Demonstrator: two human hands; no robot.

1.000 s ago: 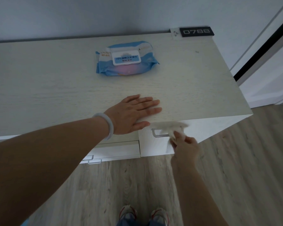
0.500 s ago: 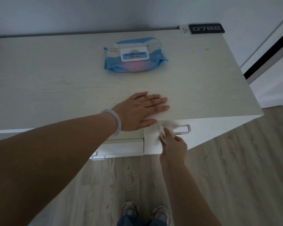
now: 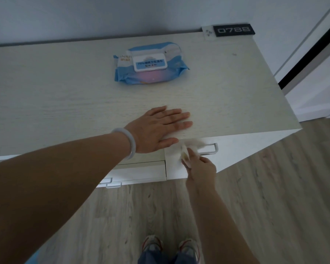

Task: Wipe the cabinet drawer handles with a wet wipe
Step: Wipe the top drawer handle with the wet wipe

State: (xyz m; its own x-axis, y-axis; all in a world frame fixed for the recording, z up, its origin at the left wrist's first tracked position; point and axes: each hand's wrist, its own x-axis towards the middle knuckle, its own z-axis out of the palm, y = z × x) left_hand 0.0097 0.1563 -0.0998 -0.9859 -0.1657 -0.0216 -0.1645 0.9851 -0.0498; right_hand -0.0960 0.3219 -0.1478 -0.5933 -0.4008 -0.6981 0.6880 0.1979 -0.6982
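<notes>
wet wipe pressed on the top right drawer handle

the wet wipe [image 3: 187, 149] is pinched in the fingers [image 3: 192, 155] of the right hand [image 3: 201, 166] and is held against the left part of the metal handle [image 3: 211, 148] on the upper right drawer [image 3: 234, 147]. the wipe looks bunched and blurred, so exactly how much of the bar is covered cannot be told. the left hand [image 3: 160, 128] is laid flat on the cabinet top [image 3: 65, 103] just above that drawer, fingers straight and released, nothing grasped. a pale bangle [image 3: 129, 142] is worn on the left wrist. the pack of wipes [image 3: 150, 63] is left well back on the cabinet top, its flap closed. lower left, two more handles [image 3: 110, 182] are seen on other drawers, apparently not yet reached.

risks, as judged from here: the right end of the bar and its corner post could be missed if the stroke is cut short. the drawer could be dragged open if the handle is pulled instead of rubbed along; the flat left hand seems meant to steady the cabinet against that. the wipe could slip from the thin pinch and be dropped on the wooden floor [image 3: 274, 206], where it would be dirtied. the lower handles could be overlooked, being half hidden under the left forearm.
</notes>
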